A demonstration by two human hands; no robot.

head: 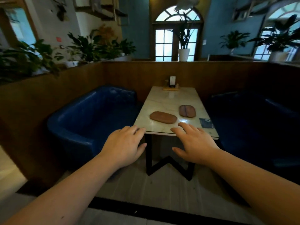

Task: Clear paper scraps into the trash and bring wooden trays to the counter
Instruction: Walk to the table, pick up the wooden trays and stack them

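Head view: two trays left on the table, hands not yet on them

Head view looks down a booth with a marble table (172, 101) running away from the near edge; blue seats stand on its left (90, 114) and right, the right one dark and hard to read. Two wooden trays lie on the near half of the top: the left tray (163, 117) plain and set crosswise; the right tray (187, 111) a little farther off, just beside the first but apart from it, with a darker stripe down its middle. A dark card (206, 122) lies flat at the near right corner; whether it is a scrap or a fixed label I cannot tell. A small stand (172, 83) sits at the far end.

Both hands reach forward, palms down, near the table's near edge; the left hand (125, 145) has its fingers loosely spread and grasps nothing; the right hand (193, 143) is likewise splayed and empty, its fingertips (182, 125) seeming to overlap the table edge, though contact is unclear.

No loose paper scraps show on the top, so that part looks done, or nearly so; no trash bin or counter is in sight. What remains, as I judge it, is the whole tray part: both must be lifted and carried off.
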